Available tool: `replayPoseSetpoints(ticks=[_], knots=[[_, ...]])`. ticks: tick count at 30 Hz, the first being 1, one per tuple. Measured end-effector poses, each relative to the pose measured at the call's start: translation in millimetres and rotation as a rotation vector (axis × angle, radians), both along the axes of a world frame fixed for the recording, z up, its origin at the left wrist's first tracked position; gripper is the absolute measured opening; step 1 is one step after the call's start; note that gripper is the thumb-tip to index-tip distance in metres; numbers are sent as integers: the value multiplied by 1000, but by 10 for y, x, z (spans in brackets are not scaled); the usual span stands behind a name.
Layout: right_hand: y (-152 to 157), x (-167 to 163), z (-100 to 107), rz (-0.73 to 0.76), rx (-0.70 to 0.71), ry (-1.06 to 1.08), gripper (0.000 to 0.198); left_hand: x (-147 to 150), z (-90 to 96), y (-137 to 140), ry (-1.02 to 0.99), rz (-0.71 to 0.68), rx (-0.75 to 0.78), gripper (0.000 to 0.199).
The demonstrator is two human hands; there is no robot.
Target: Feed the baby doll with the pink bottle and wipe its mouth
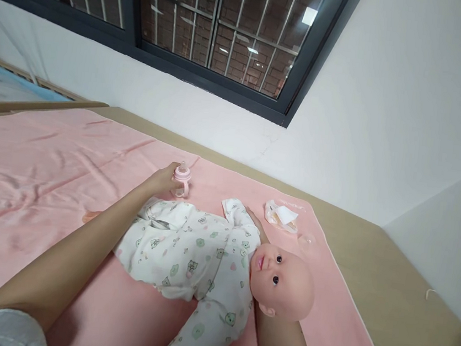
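Bright and soft on the smooth white wall (pixel 379 112). Dark behind the dark-framed window glass (pixel 246 36), dotted with shiny white spots (pixel 310 16). Shaded a little on the pink cloth sheet (pixel 106 314) beside the bare left arm (pixel 75 255). Fairly clear on the smooth, round, pink doll head (pixel 288 288). Blurry at the far left, black at both right corners.

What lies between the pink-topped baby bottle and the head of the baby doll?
In the head view, a strip of pink blanket lies beside the baby bottle, then the doll's printed white outfit reaches to the doll's head.
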State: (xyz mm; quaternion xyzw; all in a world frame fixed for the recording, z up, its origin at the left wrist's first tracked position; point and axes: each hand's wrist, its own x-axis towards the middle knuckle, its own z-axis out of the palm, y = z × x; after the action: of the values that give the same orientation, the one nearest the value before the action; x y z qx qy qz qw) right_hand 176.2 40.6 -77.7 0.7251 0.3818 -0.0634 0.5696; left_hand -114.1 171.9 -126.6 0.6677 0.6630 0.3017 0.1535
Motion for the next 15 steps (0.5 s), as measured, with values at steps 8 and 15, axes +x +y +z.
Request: replayPoseSetpoints(ticks=[8,15], knots=[[9,18,-32,-2,-5,17,38,-92,237,-170,90,51,-21,92],[113,51,-152,125,211,438,35,368,845,-749,40,19,468,61]])
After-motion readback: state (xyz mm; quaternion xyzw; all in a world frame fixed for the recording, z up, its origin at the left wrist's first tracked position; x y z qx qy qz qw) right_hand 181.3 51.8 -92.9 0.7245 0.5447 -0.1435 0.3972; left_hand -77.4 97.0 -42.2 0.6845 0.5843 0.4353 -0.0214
